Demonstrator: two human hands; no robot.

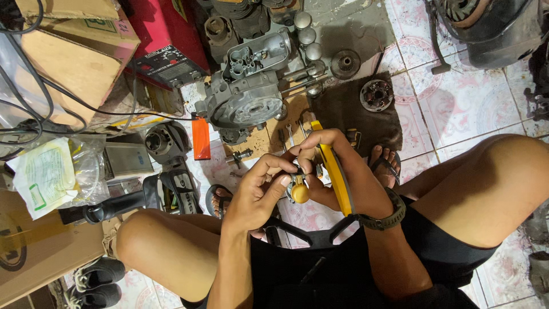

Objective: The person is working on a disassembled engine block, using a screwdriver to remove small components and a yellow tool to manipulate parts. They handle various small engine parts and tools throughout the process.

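Down on the pink patterned tiled floor (457, 109), the grey cast-metal engine case (246, 91) sits toward the far edge, well apart from the hands. Nearer, a dark brown cloth mat (349, 111) carries a round toothed metal part (376, 95). Now the long yellow-and-black handled tool (337, 177): it runs along the right hand (337, 171), long axis from the fingers back to the wrist, and that grip is clenched around it. The left hand (260, 191) pinches in from the other side, fingertips closed on a small round tan-capped metal part (299, 191). That part sits between both hands above the lap, touching each, the tool's tip just beside it.
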